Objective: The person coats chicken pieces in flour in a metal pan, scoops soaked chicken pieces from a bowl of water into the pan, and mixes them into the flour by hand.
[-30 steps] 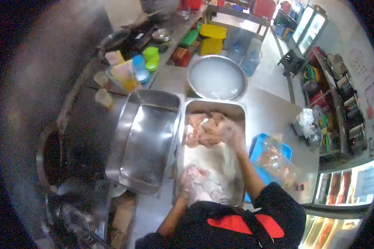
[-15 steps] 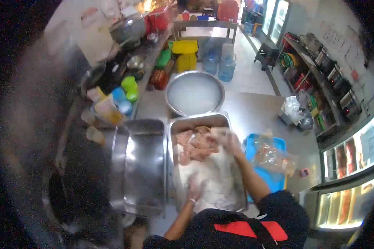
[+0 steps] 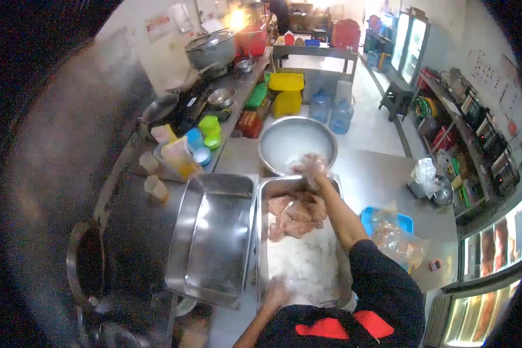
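Observation:
My right hand [image 3: 313, 167], in what looks like a clear plastic glove, is over the near rim of a round metal bowl [image 3: 333, 146] with whitish contents. Its fingers are blurred, so I cannot see whether it holds anything. Below the bowl stands a deep rectangular steel tray [image 3: 262, 255]. White powder [image 3: 301, 258] covers its bottom, and pale pink raw meat pieces [image 3: 296, 217] lie in a heap at its far end. My left hand [image 3: 277, 292] is at the tray's near left corner, smeared by motion.
Left of the meat tray is a second steel tray [image 3: 214, 232] with nothing in it. A blue tray [image 3: 406, 222] with a clear plastic bag [image 3: 397, 240] sits to the right. Containers [image 3: 180, 153] stand at the left, near a counter with pans. Water jugs [image 3: 341, 116] are beyond the bowl.
My right hand has moved from above the meat forward to the bowl's near rim. My left hand has shifted back toward the tray's near corner. The camera view has also shifted.

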The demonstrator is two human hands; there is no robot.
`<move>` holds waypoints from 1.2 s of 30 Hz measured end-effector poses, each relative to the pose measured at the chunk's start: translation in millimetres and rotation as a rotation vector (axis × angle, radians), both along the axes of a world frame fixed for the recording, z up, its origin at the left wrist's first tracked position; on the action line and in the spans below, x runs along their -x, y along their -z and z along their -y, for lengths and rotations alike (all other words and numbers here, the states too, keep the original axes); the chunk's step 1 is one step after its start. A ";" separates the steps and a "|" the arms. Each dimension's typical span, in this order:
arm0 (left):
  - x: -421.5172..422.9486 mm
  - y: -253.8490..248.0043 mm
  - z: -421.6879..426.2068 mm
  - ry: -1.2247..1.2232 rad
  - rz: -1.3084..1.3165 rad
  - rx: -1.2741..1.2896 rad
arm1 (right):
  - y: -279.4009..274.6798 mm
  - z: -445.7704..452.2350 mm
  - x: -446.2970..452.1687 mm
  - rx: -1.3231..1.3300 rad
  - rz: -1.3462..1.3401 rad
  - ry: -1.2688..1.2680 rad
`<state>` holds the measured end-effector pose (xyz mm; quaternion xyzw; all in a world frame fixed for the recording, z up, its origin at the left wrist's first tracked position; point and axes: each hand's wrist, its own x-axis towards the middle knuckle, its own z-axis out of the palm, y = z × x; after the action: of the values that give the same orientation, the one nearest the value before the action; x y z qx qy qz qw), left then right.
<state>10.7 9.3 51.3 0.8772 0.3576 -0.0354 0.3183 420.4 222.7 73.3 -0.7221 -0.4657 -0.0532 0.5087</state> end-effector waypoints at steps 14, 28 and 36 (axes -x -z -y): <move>-16.5 48.3 -28.1 0.352 -0.369 -0.149 | 102.4 252.2 144.7 0.826 -0.084 0.025; 3.7 68.5 -32.4 0.207 -0.253 0.035 | 119.6 214.2 131.1 0.040 -1.113 -0.473; -1.2 -1.5 -32.3 0.011 -0.069 -0.048 | -41.2 272.6 174.3 0.074 -1.267 -0.322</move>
<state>12.0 41.6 52.8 0.8848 0.3643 -0.0586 0.2845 246.1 -49.9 114.5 -0.5518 -0.1796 0.4754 0.6612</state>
